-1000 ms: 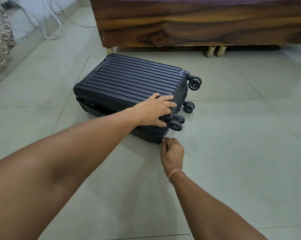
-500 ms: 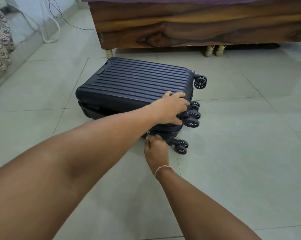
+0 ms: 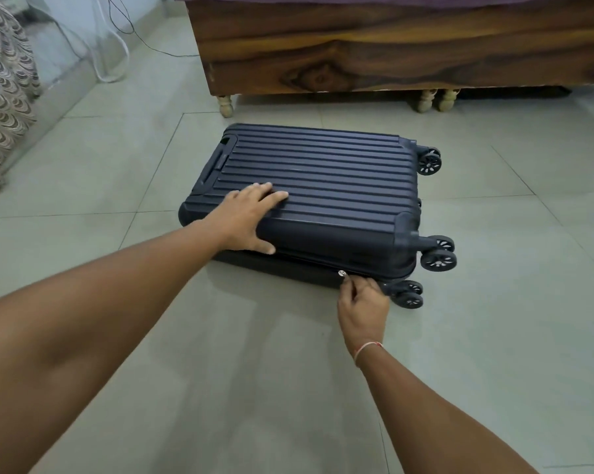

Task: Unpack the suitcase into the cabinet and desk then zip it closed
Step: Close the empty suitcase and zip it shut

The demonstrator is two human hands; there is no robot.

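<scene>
A dark blue ribbed hard-shell suitcase (image 3: 322,179) lies flat on the tiled floor with its lid down and its wheels (image 3: 438,260) pointing right. My left hand (image 3: 249,218) rests flat on the lid's near left part, fingers spread, thumb over the front edge. My right hand (image 3: 362,304) is at the front seam near the right corner, fingers pinched on the small silver zipper pull (image 3: 342,273). To the left of the pull the seam shows as a dark gap.
A wooden bed frame (image 3: 391,63) with turned legs stands just behind the suitcase. A patterned curtain (image 3: 5,97) hangs at the far left, with cables (image 3: 117,46) trailing on the floor beside it. Open tiled floor lies in front and to the right.
The suitcase has turned so its long front side faces me. My left hand slid from the wheel corner leftward onto the lid. My right hand has kept hold of the zipper pull along the seam.
</scene>
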